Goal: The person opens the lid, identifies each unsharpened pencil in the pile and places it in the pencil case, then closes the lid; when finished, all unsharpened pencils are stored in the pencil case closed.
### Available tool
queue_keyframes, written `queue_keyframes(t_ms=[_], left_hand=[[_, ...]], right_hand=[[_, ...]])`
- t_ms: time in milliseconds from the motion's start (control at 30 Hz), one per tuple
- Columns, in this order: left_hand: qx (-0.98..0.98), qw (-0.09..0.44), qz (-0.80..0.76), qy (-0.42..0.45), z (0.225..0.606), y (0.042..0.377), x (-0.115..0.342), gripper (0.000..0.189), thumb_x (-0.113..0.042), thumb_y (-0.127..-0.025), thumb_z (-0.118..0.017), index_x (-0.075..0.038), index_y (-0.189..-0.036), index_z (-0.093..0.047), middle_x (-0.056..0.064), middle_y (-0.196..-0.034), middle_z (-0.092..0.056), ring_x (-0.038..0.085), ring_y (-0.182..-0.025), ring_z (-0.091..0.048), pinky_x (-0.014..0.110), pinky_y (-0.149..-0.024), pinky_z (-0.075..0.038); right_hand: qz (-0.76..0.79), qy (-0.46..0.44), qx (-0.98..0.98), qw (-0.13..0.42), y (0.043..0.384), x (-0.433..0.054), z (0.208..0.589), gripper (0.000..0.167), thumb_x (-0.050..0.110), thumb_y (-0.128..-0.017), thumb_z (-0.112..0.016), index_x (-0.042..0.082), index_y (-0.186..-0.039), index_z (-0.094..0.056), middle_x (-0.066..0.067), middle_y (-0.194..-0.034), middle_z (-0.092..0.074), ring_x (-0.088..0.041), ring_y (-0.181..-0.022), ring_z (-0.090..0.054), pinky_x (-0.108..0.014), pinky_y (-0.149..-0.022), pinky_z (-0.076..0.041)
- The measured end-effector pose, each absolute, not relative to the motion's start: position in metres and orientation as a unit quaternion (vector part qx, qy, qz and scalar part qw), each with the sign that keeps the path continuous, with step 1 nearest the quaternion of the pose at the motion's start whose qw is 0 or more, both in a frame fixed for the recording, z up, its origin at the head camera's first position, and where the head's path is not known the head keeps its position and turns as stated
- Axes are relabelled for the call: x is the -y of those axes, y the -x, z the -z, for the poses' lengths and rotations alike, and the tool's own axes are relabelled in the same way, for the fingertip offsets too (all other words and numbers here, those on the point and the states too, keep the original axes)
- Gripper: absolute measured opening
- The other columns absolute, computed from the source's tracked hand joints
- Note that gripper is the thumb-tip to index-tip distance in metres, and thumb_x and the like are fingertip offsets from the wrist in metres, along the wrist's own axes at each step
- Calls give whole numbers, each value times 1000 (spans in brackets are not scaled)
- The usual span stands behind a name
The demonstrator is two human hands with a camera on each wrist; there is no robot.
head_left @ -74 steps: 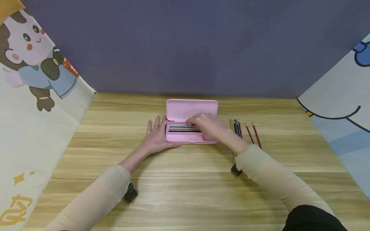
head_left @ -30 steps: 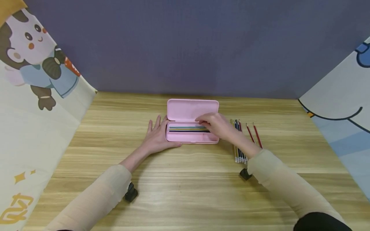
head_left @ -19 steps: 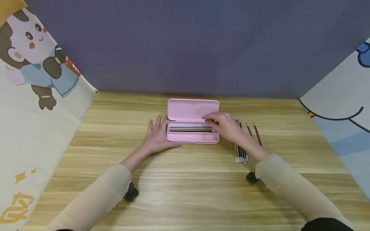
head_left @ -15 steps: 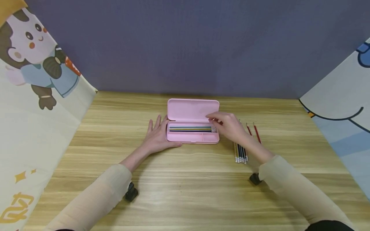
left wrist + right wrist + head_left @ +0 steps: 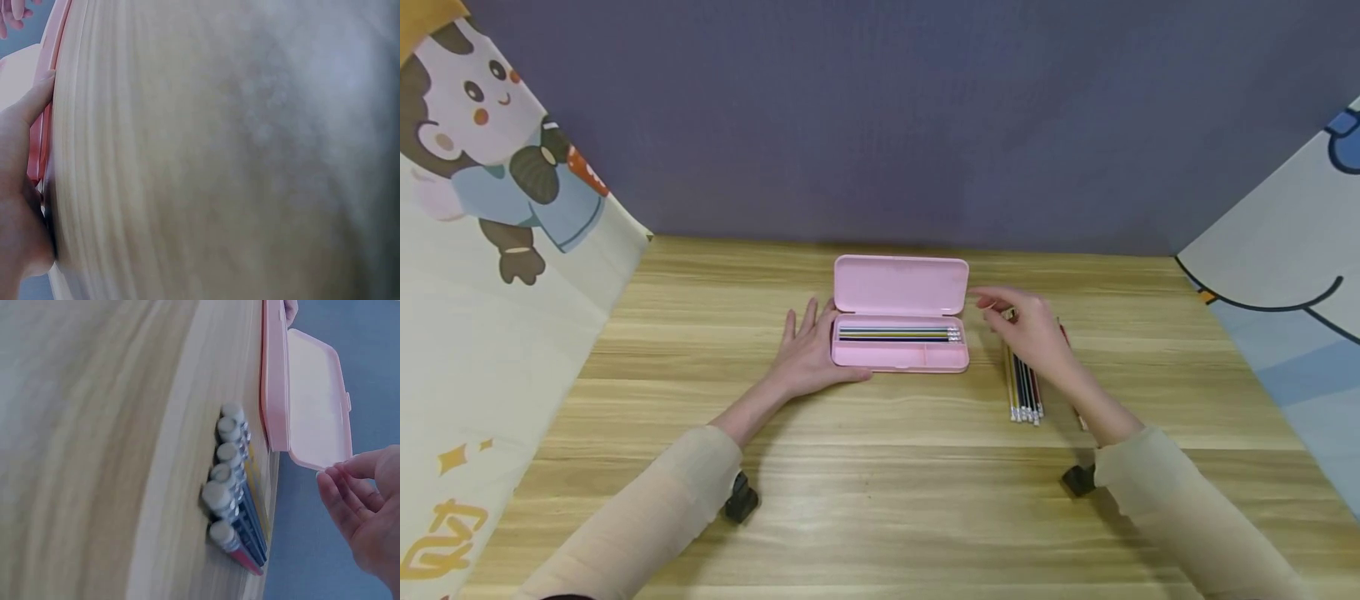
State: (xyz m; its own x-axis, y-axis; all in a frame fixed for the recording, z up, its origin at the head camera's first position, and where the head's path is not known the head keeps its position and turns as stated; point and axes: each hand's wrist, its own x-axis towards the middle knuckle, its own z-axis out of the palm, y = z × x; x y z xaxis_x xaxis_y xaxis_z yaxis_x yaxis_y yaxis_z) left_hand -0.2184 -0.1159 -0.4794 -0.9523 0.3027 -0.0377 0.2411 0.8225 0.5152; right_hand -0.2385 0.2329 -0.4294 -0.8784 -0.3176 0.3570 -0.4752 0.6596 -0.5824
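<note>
An open pink pencil case lies on the table with its lid tipped back. Several pencils lie side by side in its long rear compartment, eraser ends to the right. My left hand rests against the case's left end, fingers spread and straight, thumb along the front edge. Just right of the case, my right hand hovers over a row of pencils, hiding their far ends. In the right wrist view its fingers are loosely bent with nothing between them, and white erasers face the camera.
A red pencil lies apart to the right, partly behind my right wrist. The case's front compartments hold nothing visible. A dark panel stands at the table's back, with printed panels at the sides.
My right hand has drawn back rightward out of the case to above the loose pencils, uncovering the eraser ends of the pencils inside. The left hand has stayed in place.
</note>
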Motion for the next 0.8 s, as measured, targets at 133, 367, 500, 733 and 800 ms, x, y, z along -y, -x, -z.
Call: queue_keyframes(t_ms=[133,367,500,733,800], left_hand=[[-953,59,-260,-141,480,219,116,115,-74,-73,-77,-16,-159,-26,12,-175,-10,36,-163,5,59,-129,12],[-953,62,-259,-142,482,220,116,116,-76,-73,-75,-18,-160,-24,12,-175,-10,36,-163,5,59,-129,13],[-953,59,-261,-143,481,220,116,116,-75,-73,-75,-17,-159,-25,12,-175,-10,37,-163,4,59,-129,12],[-953,58,-262,-142,482,221,116,115,-75,-73,-75,-17,-159,-26,12,-175,-11,37,-163,4,60,-129,12],[-953,59,-261,-143,482,221,116,115,-75,-74,-75,-17,-159,-25,12,-175,-11,37,-163,4,59,-129,12]], right_hand=[[-347,-201,909,115,236,-239,431,35,-2,-95,-65,4,-130,-69,-17,-107,-77,-28,-88,-73,-13,-65,-52],[-322,-188,922,103,230,-247,437,41,-5,-92,-68,0,-133,-65,-22,-108,-75,-38,-94,-75,-40,-74,-61],[-312,-175,930,83,225,-250,436,45,-3,-93,-66,0,-138,-62,-23,-113,-74,-40,-96,-75,-49,-75,-61],[-276,-144,950,24,217,-255,434,55,1,-93,-66,1,-147,-53,-27,-125,-69,-42,-100,-74,-52,-78,-63],[-266,-133,955,5,214,-256,434,58,3,-94,-66,1,-149,-50,-27,-128,-67,-41,-102,-73,-51,-78,-63]])
